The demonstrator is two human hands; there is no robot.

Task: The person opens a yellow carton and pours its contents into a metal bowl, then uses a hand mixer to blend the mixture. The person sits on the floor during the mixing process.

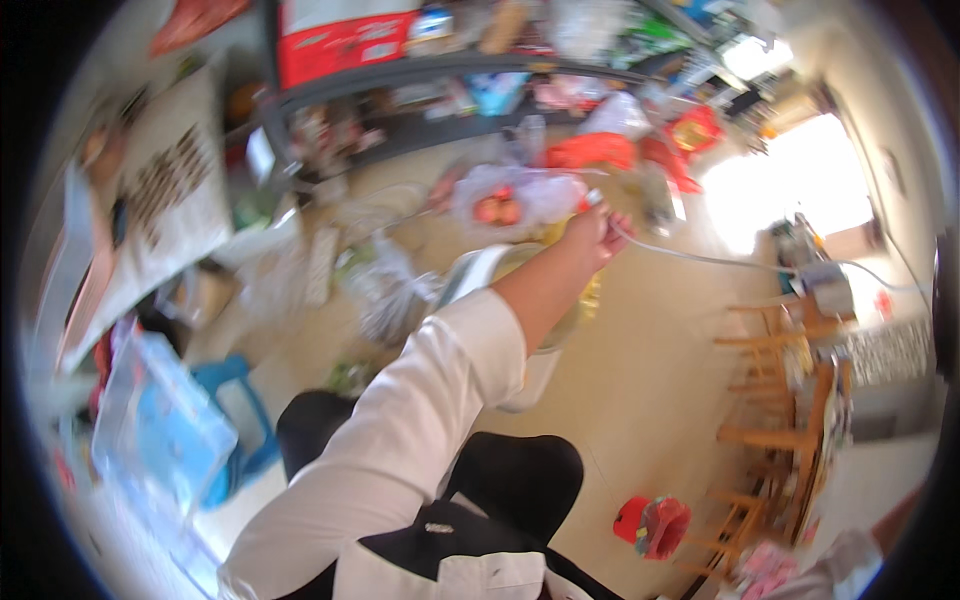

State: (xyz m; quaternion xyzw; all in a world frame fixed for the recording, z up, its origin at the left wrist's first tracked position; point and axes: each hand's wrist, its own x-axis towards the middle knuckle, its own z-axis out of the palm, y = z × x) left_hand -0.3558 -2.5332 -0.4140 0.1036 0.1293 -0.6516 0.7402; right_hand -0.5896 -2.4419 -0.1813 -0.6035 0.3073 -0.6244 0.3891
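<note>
My left hand (606, 236) reaches forward at the end of a white sleeve, its fingers closed around a thin white cord (697, 259). From the hand the cord runs right, towards the wall. A small red-and-white piece (591, 199) shows at the top of the fist, too blurred to name. Under my forearm stands a white-rimmed container (480, 271), partly hidden by the arm. Just beyond it lies a clear plastic bag (540, 196) with round red-orange items inside. At the lower right edge a sleeved arm, apparently my right, leaves the picture; its hand is out of view.
A crowded metal shelf (465, 69) stands ahead, with red plastic bags (592, 152) before it. A blue plastic stool (251, 420) and a clear plastic box (161, 420) are at left. Wooden chairs (772, 435) line the right, near a red bin (634, 517).
</note>
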